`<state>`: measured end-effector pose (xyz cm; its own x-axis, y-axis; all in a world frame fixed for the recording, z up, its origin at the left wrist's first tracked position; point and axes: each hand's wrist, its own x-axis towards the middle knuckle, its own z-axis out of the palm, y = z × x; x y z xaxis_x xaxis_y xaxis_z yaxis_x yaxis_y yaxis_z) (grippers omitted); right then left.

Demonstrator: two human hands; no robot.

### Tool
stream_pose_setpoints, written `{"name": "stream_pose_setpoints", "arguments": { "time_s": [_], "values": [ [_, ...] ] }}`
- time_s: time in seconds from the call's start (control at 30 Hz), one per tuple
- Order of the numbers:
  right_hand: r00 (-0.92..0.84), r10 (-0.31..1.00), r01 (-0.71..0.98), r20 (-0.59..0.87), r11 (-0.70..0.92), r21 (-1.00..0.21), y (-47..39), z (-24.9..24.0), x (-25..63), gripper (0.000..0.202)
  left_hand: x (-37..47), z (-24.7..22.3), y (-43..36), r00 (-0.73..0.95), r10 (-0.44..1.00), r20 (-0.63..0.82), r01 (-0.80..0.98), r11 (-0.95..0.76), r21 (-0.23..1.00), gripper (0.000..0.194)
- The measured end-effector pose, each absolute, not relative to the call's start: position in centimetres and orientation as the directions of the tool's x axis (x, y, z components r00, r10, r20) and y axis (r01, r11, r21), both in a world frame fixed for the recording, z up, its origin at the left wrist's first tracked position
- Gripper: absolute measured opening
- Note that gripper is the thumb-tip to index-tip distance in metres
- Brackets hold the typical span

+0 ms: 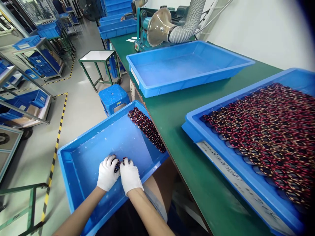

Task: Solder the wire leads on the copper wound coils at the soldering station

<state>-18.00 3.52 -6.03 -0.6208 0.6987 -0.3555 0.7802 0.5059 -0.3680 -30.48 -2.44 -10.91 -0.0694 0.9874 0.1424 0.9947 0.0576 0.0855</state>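
Note:
Both my hands wear white gloves and work low over a blue tray (98, 137) that tilts off the table's edge. My left hand (107, 172) has its fingers curled round a few small dark coils (117, 166). Close beside it, my right hand (129, 175) is bent over, its fingertips on a dark coil (124, 158); the palm side is hidden. Along the tray's far right side lies a packed band of coils (147, 128), dark with reddish and copper spots.
On the green table (172, 121) stand a large blue tray (179, 65) and another tray full of red and copper wound coils (268, 131). Behind are a teal machine (145, 29) and a duct hose (188, 31). A blue stool (113, 96) stands beyond my tray.

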Motion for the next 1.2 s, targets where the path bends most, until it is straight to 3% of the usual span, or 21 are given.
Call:
{"name": "stream_pose_setpoints", "arguments": {
  "time_s": [0.23, 0.47, 0.67, 0.9, 1.1, 1.2],
  "values": [
    [-0.597, 0.695, 0.801, -0.401, 0.496, -0.335, 3.5, -5.9, -17.7, 0.031, -32.2, -10.3, -3.1, 0.045, 0.996, 0.072, 0.999, -0.047, 0.021, 0.027],
    [-0.549, 0.699, 0.836, -0.458, 0.470, -0.284, 2.9, -6.4, -18.1, 0.047, -32.2, -9.6, -3.5, -0.079, 0.996, 0.048, 0.993, 0.083, -0.079, 0.034],
    [-0.591, 0.687, 0.807, -0.424, 0.488, -0.334, 3.6, -6.6, -18.4, 0.038, -33.0, -9.4, -2.2, -0.069, 0.997, -0.030, 0.996, 0.067, -0.066, 0.032],
    [-0.627, 0.676, 0.772, -0.388, 0.469, -0.430, 4.5, -6.0, -18.5, 0.028, -34.0, -9.1, -1.0, -0.052, 0.996, -0.076, 0.997, 0.056, 0.055, 0.030],
    [-0.636, 0.676, 0.746, -0.373, 0.414, -0.522, 5.1, -5.1, -17.8, 0.023, -34.3, -8.2, 0.3, -0.169, 0.985, 0.013, 0.940, 0.158, 0.301, 0.035],
    [-0.618, 0.693, 0.735, -0.370, 0.342, -0.586, 5.6, -4.6, -17.2, 0.036, -34.3, -6.6, 1.2, -0.279, 0.959, 0.047, 0.870, 0.232, 0.435, 0.043]
  ]
}}
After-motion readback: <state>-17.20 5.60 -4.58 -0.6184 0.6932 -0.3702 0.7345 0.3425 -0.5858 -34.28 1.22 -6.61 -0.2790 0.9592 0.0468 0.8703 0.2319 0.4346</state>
